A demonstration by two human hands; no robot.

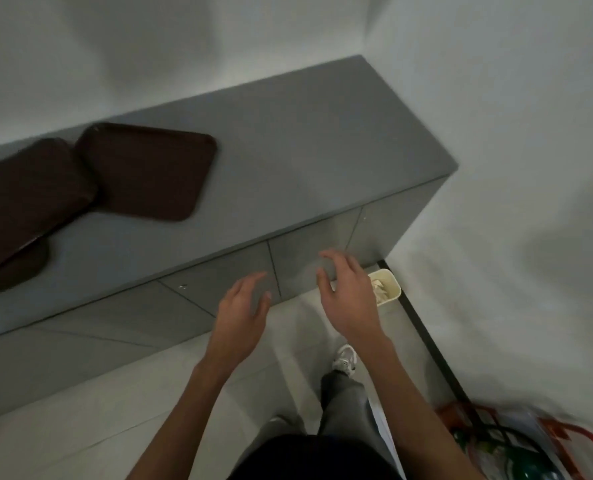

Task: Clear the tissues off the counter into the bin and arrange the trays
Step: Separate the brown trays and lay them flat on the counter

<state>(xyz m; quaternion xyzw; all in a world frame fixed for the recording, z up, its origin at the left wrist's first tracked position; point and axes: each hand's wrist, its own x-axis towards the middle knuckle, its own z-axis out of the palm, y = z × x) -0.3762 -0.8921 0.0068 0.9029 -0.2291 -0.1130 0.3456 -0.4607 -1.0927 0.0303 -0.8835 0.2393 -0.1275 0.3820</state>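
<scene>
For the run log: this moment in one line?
left hand open | right hand open | tissues in bin | trays askew on counter

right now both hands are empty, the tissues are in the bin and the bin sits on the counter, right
No: the head view shows the bin on the floor beside the counter, not on it. Left hand and right hand are empty, tissues in the bin.

Dark brown trays [146, 169], grey counter [305, 150], cream bin [393, 289]
</scene>
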